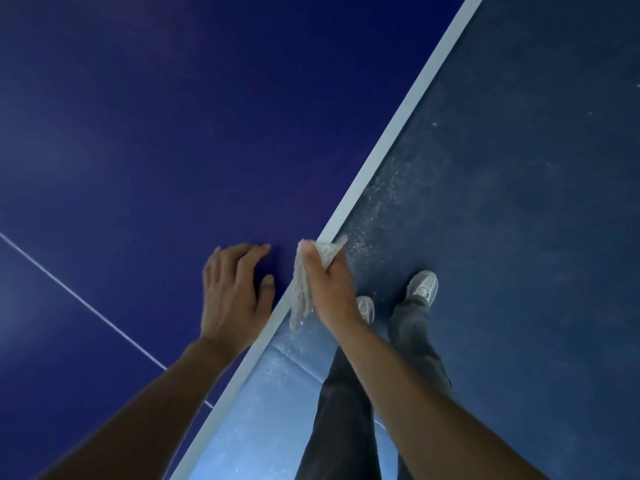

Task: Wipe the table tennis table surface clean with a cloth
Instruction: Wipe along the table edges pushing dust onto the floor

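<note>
The cloth point(298, 292) is clamped in the right hand's point(329, 292) curled fingers, its length laid along the table's point(173, 133) near edge. The left hand point(232, 296) is laid flat just beside it, fingers spread.

Right hand point(329, 289) grips pale cloth point(301, 292) at white edge stripe point(398, 119) of blue worktop point(173, 116); left hand point(232, 292) rests flat beside it.

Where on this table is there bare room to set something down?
The blue table beyond the left hand, bordered by the white edge stripe and the thin white line, is bare. Crowded only at the edge, where the left hand rests beside the right hand gripping the cloth.
</note>
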